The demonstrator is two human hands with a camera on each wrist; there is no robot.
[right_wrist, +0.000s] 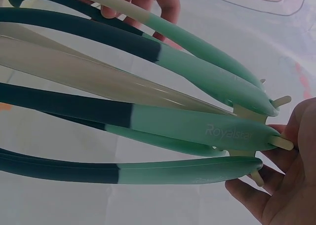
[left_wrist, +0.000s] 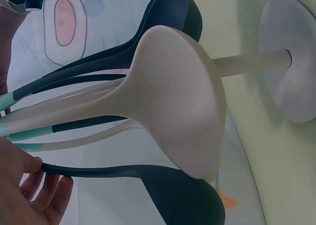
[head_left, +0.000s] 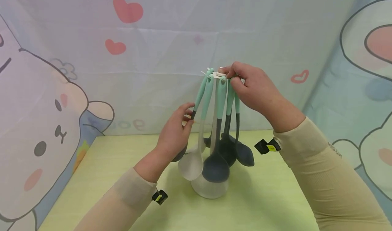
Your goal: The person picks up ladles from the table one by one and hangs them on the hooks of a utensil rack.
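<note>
A white utensil rack [head_left: 209, 189] stands upright on the table, hung with several kitchen utensils with mint handles. My left hand [head_left: 174, 133] is at the rack's left side. It pinches the neck of a dark broad-headed utensil [left_wrist: 180, 185] between thumb and fingers; its mint handle still leans at the rack top. At the rack top, my right hand [head_left: 255, 86] holds the hub, with thumb and fingers around it beside the hooks [right_wrist: 281, 142]. A white ladle [head_left: 190, 165] and a dark ladle [head_left: 216, 168] hang in front. Farther right hangs a dark turner-like utensil [head_left: 245, 155].
The rack rests on a pale yellow-green table [head_left: 122, 169]. Behind it hangs a cloth backdrop [head_left: 165, 50] with cartoon animals and hearts. In the left wrist view, the rack's round base [left_wrist: 296, 87] and pole [left_wrist: 252, 64] show beyond the white ladle.
</note>
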